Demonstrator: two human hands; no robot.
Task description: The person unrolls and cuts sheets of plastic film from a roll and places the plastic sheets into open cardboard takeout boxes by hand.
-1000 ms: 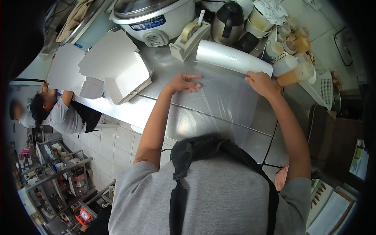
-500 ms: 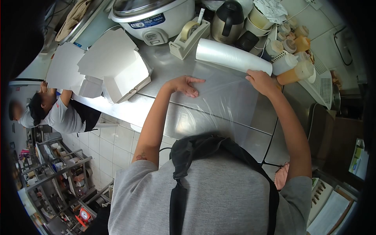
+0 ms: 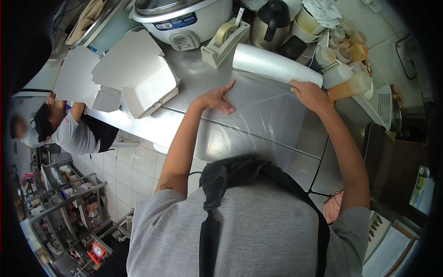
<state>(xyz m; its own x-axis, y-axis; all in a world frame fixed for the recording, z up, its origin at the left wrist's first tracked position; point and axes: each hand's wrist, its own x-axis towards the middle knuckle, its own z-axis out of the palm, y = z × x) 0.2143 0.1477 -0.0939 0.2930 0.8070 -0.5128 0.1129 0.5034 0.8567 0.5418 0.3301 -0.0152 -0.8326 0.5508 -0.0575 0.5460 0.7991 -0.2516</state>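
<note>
A thick roll of clear plastic (image 3: 277, 65) lies slantwise across the steel table. From it a transparent plastic sheet (image 3: 265, 111) stretches toward my body, with a few creases that catch the light. My left hand (image 3: 216, 100) rests at the sheet's left edge, fingers apart, one pointing up toward the roll's left end. At the roll's lower right, my right hand (image 3: 310, 95) is closed, its fingers pinching the sheet's edge beside the roll. The tips of those fingers are partly hidden.
Open white cardboard boxes (image 3: 150, 87) stand left of my left hand. Behind the roll are a rice cooker (image 3: 207, 16), a tape dispenser (image 3: 225, 44) and a thermal jug (image 3: 271, 25). Squeeze bottles (image 3: 353, 87) crowd the right. Another person (image 3: 76, 134) is at the far left.
My left hand's fingers have spread and turned upward toward the roll. My right hand stays at the roll's lower right, almost unmoved. The view has shifted slightly.
</note>
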